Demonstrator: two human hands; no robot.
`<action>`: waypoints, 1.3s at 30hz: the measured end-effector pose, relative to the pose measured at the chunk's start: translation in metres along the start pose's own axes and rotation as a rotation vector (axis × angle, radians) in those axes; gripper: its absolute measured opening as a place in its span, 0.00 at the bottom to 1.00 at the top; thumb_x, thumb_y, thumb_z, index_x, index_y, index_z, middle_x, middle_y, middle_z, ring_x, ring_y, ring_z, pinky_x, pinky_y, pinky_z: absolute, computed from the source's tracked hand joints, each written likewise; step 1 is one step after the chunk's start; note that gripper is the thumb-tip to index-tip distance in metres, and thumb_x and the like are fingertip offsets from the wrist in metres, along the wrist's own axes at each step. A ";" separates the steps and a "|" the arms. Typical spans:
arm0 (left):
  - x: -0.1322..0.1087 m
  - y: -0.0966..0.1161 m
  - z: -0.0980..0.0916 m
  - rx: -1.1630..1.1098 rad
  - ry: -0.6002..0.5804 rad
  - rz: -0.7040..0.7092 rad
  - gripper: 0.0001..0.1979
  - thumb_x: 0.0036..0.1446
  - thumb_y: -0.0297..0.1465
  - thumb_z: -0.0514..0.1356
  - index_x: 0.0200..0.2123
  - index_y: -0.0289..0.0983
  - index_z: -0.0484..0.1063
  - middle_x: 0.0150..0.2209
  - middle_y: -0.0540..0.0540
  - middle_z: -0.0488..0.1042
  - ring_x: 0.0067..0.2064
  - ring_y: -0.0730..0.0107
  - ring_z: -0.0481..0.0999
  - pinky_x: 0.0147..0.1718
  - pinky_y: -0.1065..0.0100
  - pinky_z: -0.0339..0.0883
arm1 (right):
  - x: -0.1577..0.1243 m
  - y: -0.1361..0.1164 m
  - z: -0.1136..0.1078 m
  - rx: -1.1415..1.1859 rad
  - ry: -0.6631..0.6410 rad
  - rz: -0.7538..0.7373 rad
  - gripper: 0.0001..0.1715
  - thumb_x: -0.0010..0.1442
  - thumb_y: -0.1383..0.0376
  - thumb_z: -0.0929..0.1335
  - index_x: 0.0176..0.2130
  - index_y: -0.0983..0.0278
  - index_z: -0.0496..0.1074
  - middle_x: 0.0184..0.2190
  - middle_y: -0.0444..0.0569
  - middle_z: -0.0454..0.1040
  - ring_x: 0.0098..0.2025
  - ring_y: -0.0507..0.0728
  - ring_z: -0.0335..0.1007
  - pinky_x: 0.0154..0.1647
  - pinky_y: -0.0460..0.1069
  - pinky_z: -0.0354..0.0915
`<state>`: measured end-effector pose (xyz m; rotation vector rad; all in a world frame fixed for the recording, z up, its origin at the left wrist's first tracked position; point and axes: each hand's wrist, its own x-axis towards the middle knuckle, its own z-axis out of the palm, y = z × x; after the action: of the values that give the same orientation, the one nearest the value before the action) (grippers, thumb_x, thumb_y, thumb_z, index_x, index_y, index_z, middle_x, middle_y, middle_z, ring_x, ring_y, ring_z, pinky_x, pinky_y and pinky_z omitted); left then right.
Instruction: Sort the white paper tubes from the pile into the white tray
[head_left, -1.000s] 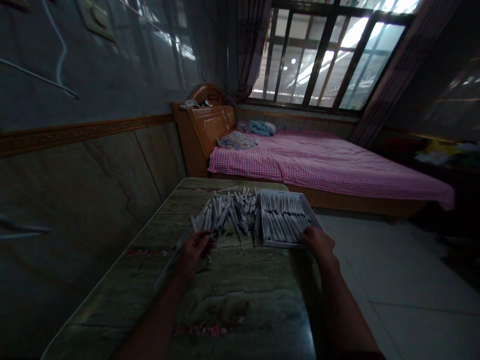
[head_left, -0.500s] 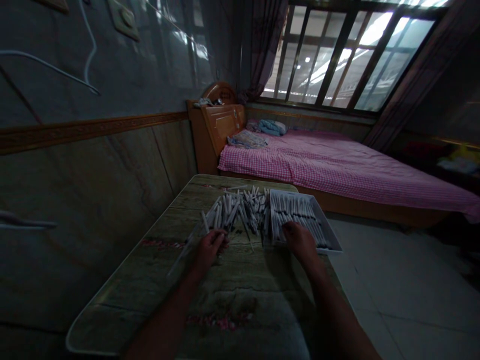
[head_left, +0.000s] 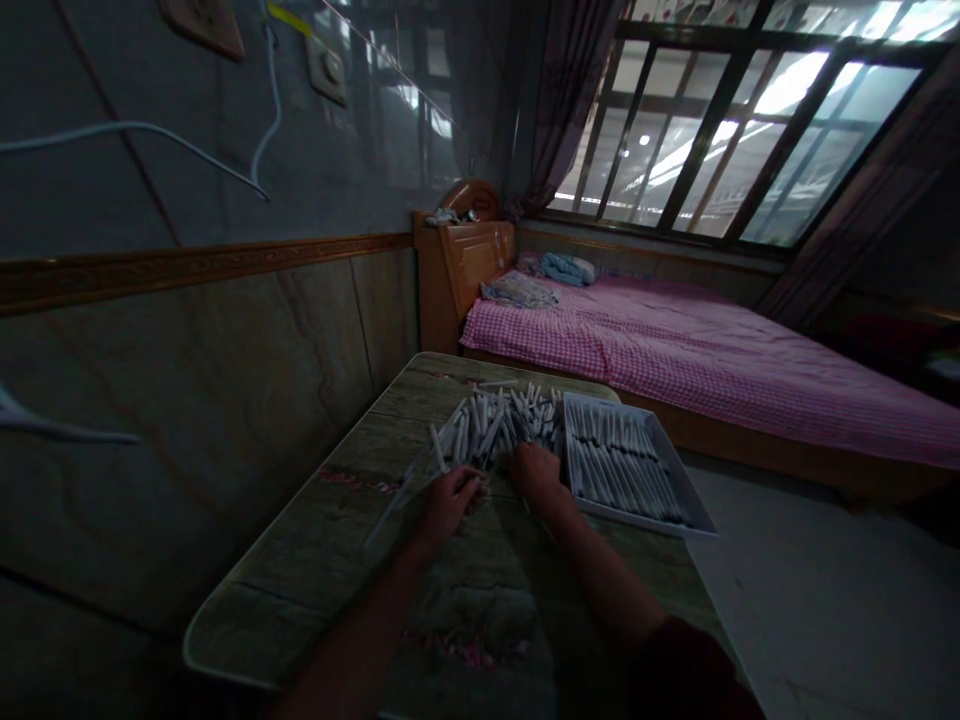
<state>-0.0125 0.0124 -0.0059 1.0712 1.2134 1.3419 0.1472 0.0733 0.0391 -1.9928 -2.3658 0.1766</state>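
At the left, a thin clear strip [head_left: 386, 520] lies slantwise on the wood-patterned table [head_left: 337, 575]. Just right of it, the left hand [head_left: 454, 495] rests at the near left edge of a loose pile of white, pen-like sticks [head_left: 487, 418], close below one stick [head_left: 437, 448] that leans apart from the rest. Its thumb and fingers are drawn close together in a narrow grip; whether anything thin sits between them I cannot tell. Further right, the right hand [head_left: 538, 475] reaches to the near edge of the same pile, its fingertips hidden, so I cannot tell whether they hold a stick. Beside the pile at the right stands a shallow white box [head_left: 688, 485], where more sticks lie side by side in a back row [head_left: 609, 428] and a front row [head_left: 621, 480].

The step in hand looks like picking from the loose pile; the next move seems to call for a fine pinch on a single stick, without dragging its neighbours along.

Compared with half a second ago, the left hand keeps much the same place by the pile. The right hand has left the box for the pile, and the front row it partly covered now shows uncovered.
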 end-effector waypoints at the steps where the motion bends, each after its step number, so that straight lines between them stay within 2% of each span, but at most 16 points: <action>1: 0.000 0.000 0.001 0.000 0.000 -0.003 0.10 0.44 0.37 0.65 0.30 0.38 0.76 0.21 0.48 0.77 0.22 0.70 0.75 0.20 0.74 0.62 | 0.000 -0.001 0.001 -0.002 -0.005 0.004 0.16 0.66 0.64 0.62 0.46 0.69 0.75 0.46 0.63 0.77 0.48 0.63 0.76 0.44 0.51 0.67; 6: 0.002 -0.004 0.002 0.007 0.012 -0.017 0.08 0.44 0.35 0.64 0.29 0.39 0.76 0.22 0.49 0.77 0.23 0.70 0.75 0.20 0.74 0.62 | -0.005 -0.003 -0.001 -0.005 -0.015 0.044 0.17 0.65 0.66 0.62 0.46 0.70 0.76 0.44 0.66 0.78 0.48 0.64 0.76 0.43 0.51 0.66; 10: 0.000 -0.007 0.002 0.037 0.028 0.052 0.08 0.46 0.32 0.64 0.33 0.40 0.77 0.28 0.47 0.79 0.27 0.67 0.77 0.25 0.71 0.67 | -0.014 0.003 -0.007 0.123 -0.043 0.121 0.16 0.61 0.60 0.65 0.40 0.67 0.78 0.41 0.62 0.79 0.44 0.62 0.77 0.38 0.48 0.65; 13: -0.002 -0.008 0.001 0.162 0.038 0.226 0.17 0.46 0.27 0.64 0.43 0.43 0.78 0.36 0.47 0.79 0.34 0.66 0.77 0.35 0.67 0.71 | -0.024 0.007 -0.005 0.414 -0.102 0.115 0.12 0.57 0.62 0.66 0.30 0.65 0.76 0.28 0.51 0.78 0.33 0.57 0.74 0.29 0.45 0.59; 16: -0.005 -0.006 0.000 0.360 0.010 0.355 0.26 0.47 0.21 0.61 0.49 0.46 0.76 0.41 0.47 0.75 0.36 0.67 0.76 0.39 0.65 0.71 | -0.041 0.004 0.007 0.833 -0.291 0.086 0.12 0.54 0.65 0.66 0.21 0.64 0.69 0.16 0.42 0.67 0.21 0.50 0.62 0.21 0.43 0.52; 18: -0.008 -0.005 -0.001 0.465 -0.009 0.398 0.25 0.48 0.19 0.60 0.47 0.47 0.77 0.42 0.46 0.73 0.39 0.66 0.76 0.41 0.64 0.71 | -0.052 0.000 0.015 1.050 -0.402 0.060 0.13 0.53 0.66 0.66 0.19 0.63 0.65 0.14 0.39 0.62 0.17 0.48 0.55 0.18 0.43 0.49; 21: -0.011 -0.003 -0.001 0.557 -0.008 0.449 0.20 0.50 0.19 0.59 0.40 0.46 0.80 0.39 0.46 0.72 0.42 0.64 0.75 0.44 0.64 0.69 | -0.063 -0.003 0.020 1.175 -0.466 0.032 0.12 0.54 0.63 0.65 0.21 0.62 0.65 0.14 0.38 0.60 0.16 0.48 0.53 0.17 0.43 0.48; 22: -0.011 -0.003 -0.002 0.566 0.004 0.459 0.18 0.51 0.20 0.59 0.39 0.46 0.80 0.39 0.46 0.71 0.42 0.64 0.75 0.44 0.64 0.69 | -0.064 -0.002 0.020 1.165 -0.437 0.027 0.13 0.56 0.61 0.65 0.22 0.62 0.65 0.14 0.38 0.61 0.17 0.49 0.55 0.18 0.44 0.50; 24: -0.011 -0.002 -0.002 0.551 0.056 0.468 0.13 0.53 0.23 0.59 0.37 0.45 0.79 0.38 0.46 0.72 0.42 0.63 0.75 0.44 0.63 0.69 | -0.064 0.002 0.017 1.038 -0.260 0.007 0.12 0.59 0.60 0.65 0.26 0.63 0.68 0.19 0.41 0.66 0.21 0.51 0.62 0.22 0.44 0.54; 26: -0.010 -0.002 -0.004 0.494 0.140 0.466 0.09 0.55 0.27 0.60 0.36 0.44 0.78 0.38 0.46 0.73 0.42 0.62 0.74 0.44 0.62 0.68 | -0.063 0.008 0.015 0.768 -0.015 0.000 0.09 0.60 0.62 0.65 0.32 0.65 0.71 0.29 0.48 0.74 0.31 0.54 0.69 0.29 0.45 0.59; 28: -0.008 -0.003 -0.006 0.403 0.227 0.443 0.05 0.55 0.30 0.61 0.34 0.43 0.77 0.37 0.46 0.74 0.41 0.61 0.75 0.44 0.63 0.68 | -0.064 0.012 0.012 0.465 0.109 0.019 0.09 0.61 0.65 0.65 0.40 0.66 0.72 0.39 0.54 0.76 0.40 0.57 0.73 0.35 0.46 0.61; 30: -0.005 -0.003 -0.008 0.307 0.282 0.385 0.03 0.55 0.33 0.61 0.33 0.43 0.76 0.34 0.47 0.76 0.39 0.62 0.76 0.42 0.64 0.68 | -0.065 0.013 0.010 0.251 0.080 0.034 0.12 0.62 0.67 0.64 0.45 0.66 0.72 0.45 0.57 0.75 0.43 0.59 0.74 0.38 0.47 0.61; 32: -0.003 -0.004 -0.008 0.204 0.312 0.309 0.05 0.56 0.37 0.61 0.33 0.42 0.74 0.32 0.48 0.77 0.36 0.64 0.76 0.37 0.67 0.69 | -0.067 0.011 0.009 0.129 0.011 0.028 0.13 0.63 0.68 0.62 0.46 0.65 0.72 0.46 0.58 0.76 0.44 0.59 0.75 0.38 0.47 0.62; 36: -0.001 -0.005 -0.004 -0.019 0.306 0.185 0.13 0.57 0.44 0.58 0.35 0.40 0.68 0.33 0.47 0.78 0.30 0.67 0.78 0.24 0.71 0.70 | -0.068 0.005 0.004 -0.008 -0.062 0.017 0.16 0.63 0.72 0.60 0.47 0.66 0.73 0.44 0.58 0.77 0.43 0.60 0.77 0.37 0.48 0.64; 39: -0.001 -0.006 -0.001 -0.119 0.266 0.117 0.16 0.56 0.46 0.59 0.37 0.40 0.64 0.31 0.48 0.77 0.28 0.67 0.79 0.22 0.71 0.71 | -0.069 0.005 0.003 -0.057 -0.071 -0.015 0.18 0.63 0.74 0.59 0.48 0.68 0.72 0.42 0.61 0.78 0.43 0.62 0.78 0.36 0.49 0.65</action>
<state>-0.0129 0.0114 -0.0116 0.9112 1.2589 1.6666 0.1637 0.0056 0.0388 -2.0258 -2.4546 0.1845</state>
